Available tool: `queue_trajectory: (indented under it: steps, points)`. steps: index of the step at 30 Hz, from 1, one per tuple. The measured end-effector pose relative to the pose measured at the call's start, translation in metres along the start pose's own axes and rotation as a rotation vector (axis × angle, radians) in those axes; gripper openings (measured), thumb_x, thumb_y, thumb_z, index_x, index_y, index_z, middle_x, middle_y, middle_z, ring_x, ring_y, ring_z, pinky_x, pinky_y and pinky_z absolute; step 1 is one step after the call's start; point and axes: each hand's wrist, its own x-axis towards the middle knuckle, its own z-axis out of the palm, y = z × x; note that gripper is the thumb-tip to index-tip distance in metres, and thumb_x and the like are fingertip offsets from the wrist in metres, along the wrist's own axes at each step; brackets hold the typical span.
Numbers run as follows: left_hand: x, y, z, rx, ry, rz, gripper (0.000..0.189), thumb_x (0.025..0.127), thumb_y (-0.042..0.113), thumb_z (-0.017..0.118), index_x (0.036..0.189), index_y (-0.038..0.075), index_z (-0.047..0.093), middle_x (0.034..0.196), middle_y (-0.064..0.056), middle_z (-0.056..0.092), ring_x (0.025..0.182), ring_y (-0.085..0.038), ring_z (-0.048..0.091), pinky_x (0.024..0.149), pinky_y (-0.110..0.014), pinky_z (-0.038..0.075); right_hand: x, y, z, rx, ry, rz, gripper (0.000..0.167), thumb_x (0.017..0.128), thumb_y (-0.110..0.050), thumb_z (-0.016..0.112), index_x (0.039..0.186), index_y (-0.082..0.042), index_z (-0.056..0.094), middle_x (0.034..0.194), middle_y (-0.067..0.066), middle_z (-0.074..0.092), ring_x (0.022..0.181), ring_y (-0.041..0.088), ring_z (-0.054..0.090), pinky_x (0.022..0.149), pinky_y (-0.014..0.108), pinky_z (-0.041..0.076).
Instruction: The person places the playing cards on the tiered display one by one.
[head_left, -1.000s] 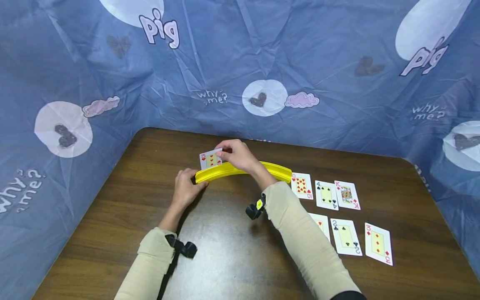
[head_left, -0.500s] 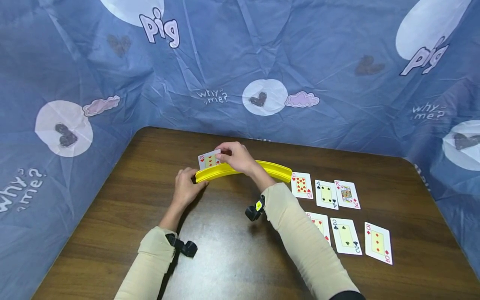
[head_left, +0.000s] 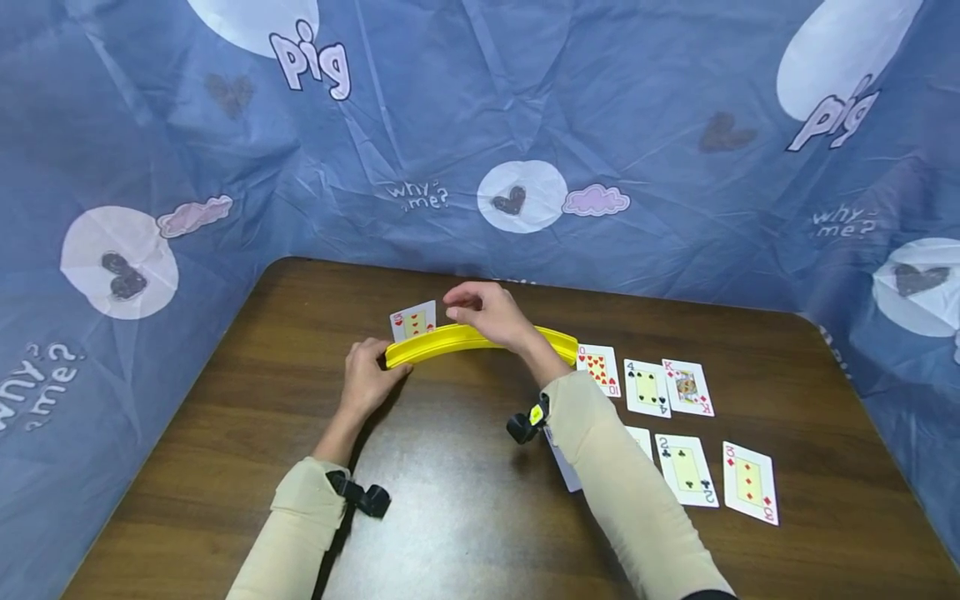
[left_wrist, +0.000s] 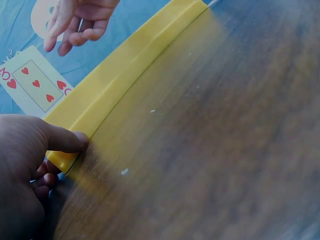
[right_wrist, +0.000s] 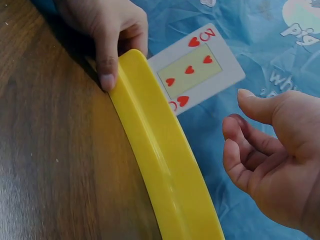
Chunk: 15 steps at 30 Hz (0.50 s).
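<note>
A curved yellow card holder (head_left: 442, 340) lies across the middle of the table. My left hand (head_left: 366, 375) grips its left end, thumb on the near side, as the left wrist view also shows. Beside that hand, a three of hearts (right_wrist: 192, 67) stands in the holder, leaning, with its lower edge hidden in the slot. My right hand (head_left: 491, 315) hovers above the holder just to the right of this card. In the right wrist view its fingers are loosely bent, apart from the card, and hold nothing.
Right of the holder lie face-up cards: a ten of hearts (head_left: 597, 372), a black four (head_left: 647, 388), a king of diamonds (head_left: 687, 387), a two of clubs (head_left: 686, 471) and a three of diamonds (head_left: 750, 483). My right sleeve (head_left: 622, 475) partly covers others. A blue curtain (head_left: 450, 100) hangs behind.
My right hand has let go of the three of hearts and moved a little to the right. The card stays in the holder; my left hand keeps its grip.
</note>
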Motion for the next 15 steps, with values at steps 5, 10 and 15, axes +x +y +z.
queue_trajectory:
  steps: [5, 10, 15]
  points:
    - [-0.002, -0.001, 0.0, 0.003, 0.005, 0.008, 0.034, 0.075, 0.01, 0.082, 0.102, -0.008, 0.072, 0.101, -0.025, 0.069, 0.096, -0.04, 0.056, 0.092, -0.051, 0.038, -0.009, 0.003, -0.009, 0.031, 0.018, 0.009, 0.027, 0.094, -0.014, 0.068, 0.12, -0.004, 0.069, 0.115, 0.014, 0.073, 0.091, 0.021, 0.063, 0.079, 0.022, 0.051]
    - [-0.001, -0.003, 0.003, 0.004, 0.021, 0.022, 0.033, 0.074, 0.008, 0.081, 0.101, -0.008, 0.072, 0.099, -0.025, 0.069, 0.094, -0.039, 0.056, 0.091, -0.05, 0.038, -0.021, 0.008, -0.023, 0.061, 0.049, 0.003, 0.03, 0.094, -0.012, 0.068, 0.12, 0.001, 0.067, 0.115, 0.017, 0.071, 0.088, 0.019, 0.061, 0.075, 0.02, 0.049]
    - [0.0, -0.002, 0.002, 0.005, 0.017, 0.015, 0.034, 0.075, 0.008, 0.082, 0.102, -0.008, 0.072, 0.1, -0.025, 0.07, 0.095, -0.039, 0.056, 0.09, -0.049, 0.038, -0.035, 0.013, -0.037, 0.056, 0.088, 0.009, 0.029, 0.094, -0.013, 0.068, 0.12, 0.0, 0.068, 0.113, 0.017, 0.071, 0.089, 0.02, 0.059, 0.074, 0.021, 0.048]
